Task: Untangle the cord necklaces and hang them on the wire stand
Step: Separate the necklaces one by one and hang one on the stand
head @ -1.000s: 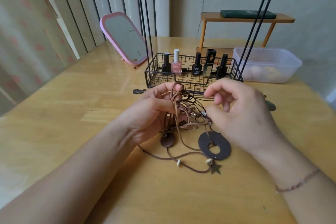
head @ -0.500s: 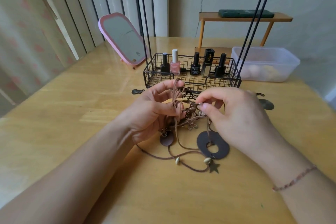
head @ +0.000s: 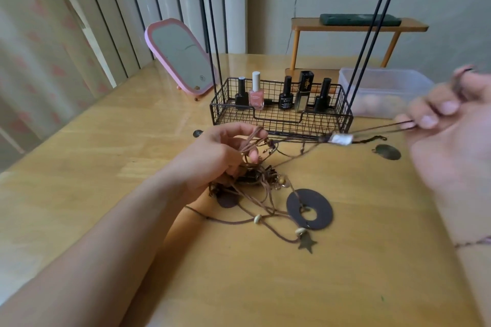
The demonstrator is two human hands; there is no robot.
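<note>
The tangle of cord necklaces (head: 255,186) lay on the desk (head: 106,167), just in front of the wire stand (head: 281,114). The left hand (head: 220,156) rested over the tangle's left part, its fingers (head: 239,130) curled round several tan cords. One dark cord (head: 372,129), carrying a pale rectangular pendant (head: 341,138), ran taut to the right, pinched between the fingers of the blurred right hand (head: 449,125). A dark ring pendant (head: 309,208), a star charm (head: 307,243) and a small oval disc (head: 227,199) lay near the tangle's front edge; another dark disc (head: 388,152) lay apart, to the right. The stand's basket held nail polish bottles (head: 285,93), and its black rods (head: 372,29) rose between the hands and a clear plastic tub (head: 382,87). A pink mirror (head: 178,58) stood to the left, a wooden shelf (head: 358,26) behind.
</note>
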